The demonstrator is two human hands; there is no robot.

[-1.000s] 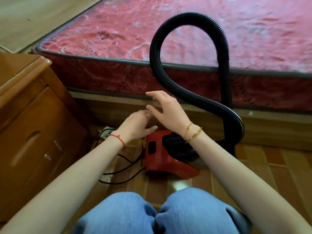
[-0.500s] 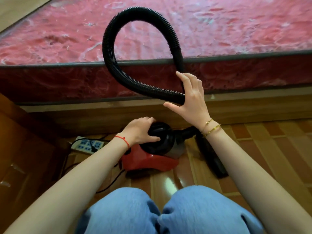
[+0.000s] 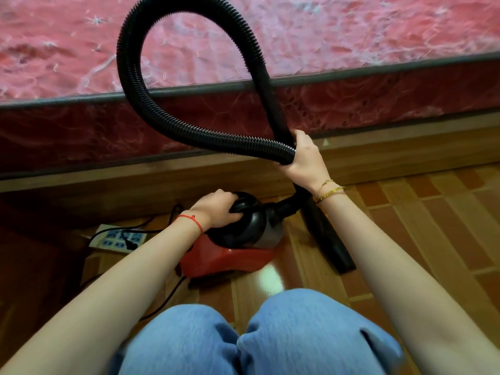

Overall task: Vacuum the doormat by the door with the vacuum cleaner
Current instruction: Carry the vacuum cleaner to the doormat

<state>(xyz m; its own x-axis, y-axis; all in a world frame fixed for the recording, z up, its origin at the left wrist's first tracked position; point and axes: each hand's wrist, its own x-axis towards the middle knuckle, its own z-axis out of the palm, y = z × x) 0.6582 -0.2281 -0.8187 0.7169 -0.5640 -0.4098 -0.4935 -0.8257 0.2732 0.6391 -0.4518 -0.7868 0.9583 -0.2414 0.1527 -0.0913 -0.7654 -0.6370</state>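
Observation:
A small red and black vacuum cleaner [image 3: 230, 255] sits on the floor just beyond my knees. My left hand [image 3: 216, 209] grips the black handle on top of its body. A ribbed black hose [image 3: 140, 93] loops up in front of the bed and crosses itself at the right. There my right hand [image 3: 303, 158] grips the two crossing parts of the hose together. The black nozzle [image 3: 330, 239] slants down to the floor at the right of the cleaner. No doormat is in view.
A bed with a red patterned mattress [image 3: 324, 36] on a wooden frame [image 3: 108, 180] fills the far side. A white power strip [image 3: 119, 238] with a black cord lies on the floor at the left. A dark wooden cabinet [image 3: 27, 266] stands at the left. Reddish floor tiles [image 3: 433, 226] spread to the right.
My right hand went from touching the hose crossing with straight fingers to gripping it. My left hand has curled more firmly round the cleaner's handle. The view shifted slightly.

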